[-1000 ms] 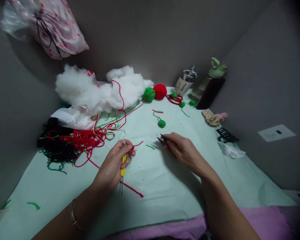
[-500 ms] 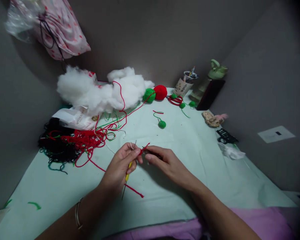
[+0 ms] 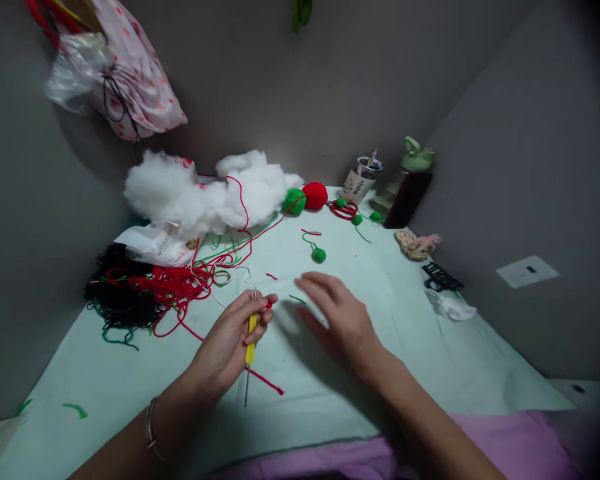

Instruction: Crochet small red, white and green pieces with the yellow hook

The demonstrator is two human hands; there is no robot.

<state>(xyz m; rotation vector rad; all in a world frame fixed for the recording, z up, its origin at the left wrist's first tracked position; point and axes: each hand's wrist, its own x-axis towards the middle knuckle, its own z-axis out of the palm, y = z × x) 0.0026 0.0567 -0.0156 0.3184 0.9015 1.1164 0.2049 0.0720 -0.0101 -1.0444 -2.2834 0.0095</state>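
Observation:
My left hand [image 3: 230, 337] is closed around a yellow-handled crochet hook [image 3: 251, 339], its thin metal ends pointing up and down. Between that thumb and fingertips sits a small red crocheted piece [image 3: 269, 305], mostly hidden. My right hand [image 3: 343, 327] hovers just to the right, fingers apart and slightly blurred, with nothing seen in it. By its fingertips lies a short green yarn scrap [image 3: 297, 300]; a short red yarn scrap [image 3: 271, 276] is farther back. A red yarn strand [image 3: 267, 382] stretches across the cloth below my left hand.
White stuffing [image 3: 205, 193] is heaped at the back left, behind tangled red yarn [image 3: 175, 287] and black yarn [image 3: 117, 293]. Along the back stand a green ball [image 3: 294, 201], a red ball [image 3: 315, 196], scissors [image 3: 345, 211], a pen cup [image 3: 359, 182] and a bottle [image 3: 415, 160].
My right hand has drawn away from the red piece and spread its fingers. Short red and green scraps now show on the cloth. The camera view has shifted slightly.

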